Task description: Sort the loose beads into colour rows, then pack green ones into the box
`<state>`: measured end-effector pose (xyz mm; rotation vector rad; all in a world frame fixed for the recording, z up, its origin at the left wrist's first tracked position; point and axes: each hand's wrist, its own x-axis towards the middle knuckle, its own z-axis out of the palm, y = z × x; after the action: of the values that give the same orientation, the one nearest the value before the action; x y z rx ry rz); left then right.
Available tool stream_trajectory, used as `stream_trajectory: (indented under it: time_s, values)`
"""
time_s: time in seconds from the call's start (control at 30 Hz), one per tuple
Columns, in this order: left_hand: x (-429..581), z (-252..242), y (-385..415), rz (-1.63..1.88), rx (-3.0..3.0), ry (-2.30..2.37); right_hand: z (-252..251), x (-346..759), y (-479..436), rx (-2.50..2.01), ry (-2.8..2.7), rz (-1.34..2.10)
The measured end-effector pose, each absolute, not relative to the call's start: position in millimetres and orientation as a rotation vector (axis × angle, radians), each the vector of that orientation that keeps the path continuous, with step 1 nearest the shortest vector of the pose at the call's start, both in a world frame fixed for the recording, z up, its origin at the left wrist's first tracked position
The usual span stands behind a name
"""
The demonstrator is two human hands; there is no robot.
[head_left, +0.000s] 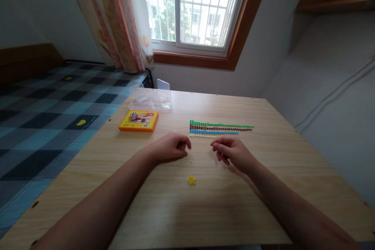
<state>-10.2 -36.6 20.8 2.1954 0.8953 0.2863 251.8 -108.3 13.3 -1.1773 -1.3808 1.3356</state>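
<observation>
My left hand (171, 147) rests on the wooden table (263, 187) with its fingers curled in a loose fist; what it holds, if anything, is hidden. My right hand (231, 152) hovers just right of it, fingers pinched together near the end of a pale yellow row of beads (202, 135). Behind that lie a blue row (213, 132), a dark brown row (222, 128) and a green row (219, 124). A small heap of yellow beads (191, 180) lies in front of my hands. One tiny pale bead (191, 161) sits between them.
An orange box (138, 120) lies at the left of the table, with a clear plastic container (150, 99) behind it. A bed with a blue checked cover (43, 117) stands at the left. A window (199, 8) and a curtain (117, 19) are behind.
</observation>
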Motion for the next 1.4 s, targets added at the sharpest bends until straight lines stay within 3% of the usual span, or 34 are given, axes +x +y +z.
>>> stream_trajectory:
  time_s: [0.13, 0.37, 0.9, 1.4]
  values:
    - [-10.1, 21.5, -36.8, 0.284, 2.2, 0.906, 23.4, 255.6, -115.1, -1.037, -0.981, 1.662]
    - [-10.2, 22.4, -36.4, 0.282, 2.18, 0.894, 24.6, 257.6, -120.1, -0.792, -0.861, 1.928]
    - [-11.0, 19.7, -36.6, 0.274, 2.183, 0.9, 22.2, 259.3, -126.3, -0.563, -1.167, 1.977]
    - [-9.8, 24.5, -39.3, 0.283, 2.216, 0.883, 10.7, 256.7, -118.4, -0.671, -0.978, 1.941]
